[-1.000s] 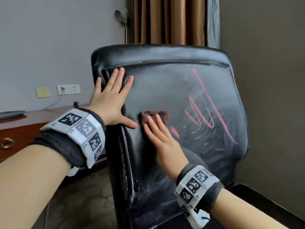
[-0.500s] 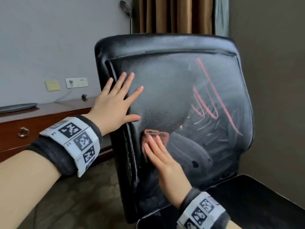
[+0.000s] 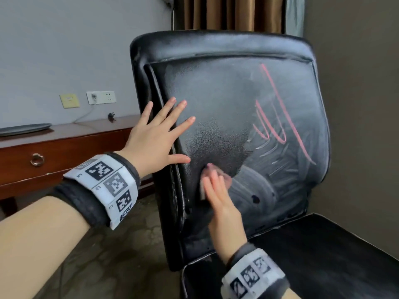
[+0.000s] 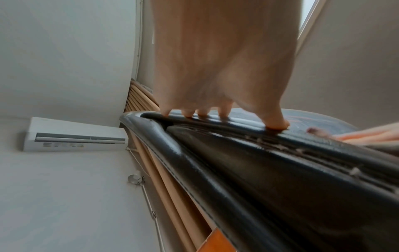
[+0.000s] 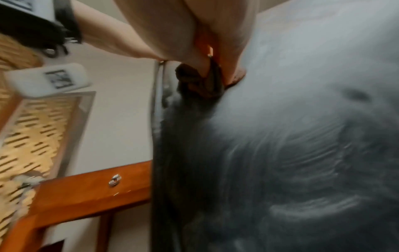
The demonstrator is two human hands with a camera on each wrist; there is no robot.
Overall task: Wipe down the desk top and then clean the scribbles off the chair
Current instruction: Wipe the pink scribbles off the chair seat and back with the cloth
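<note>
The black leather chair back faces me, hazy with wipe streaks. Red scribbles cover its right half. My left hand lies flat on the back's left edge with fingers spread; its fingertips touch the leather. My right hand, blurred by motion, presses a small brownish cloth against the lower left of the back with straight fingers. In the right wrist view the cloth is bunched under the fingers.
The chair's black seat lies at the lower right, close to a brown wall. A wooden desk with a dark tray stands at the left under wall sockets. A curtain hangs behind the chair.
My right hand has slid the cloth down the chair back from its middle to the lower left, and the small red marks beside it are gone. My left hand has shifted lower along the left edge.
</note>
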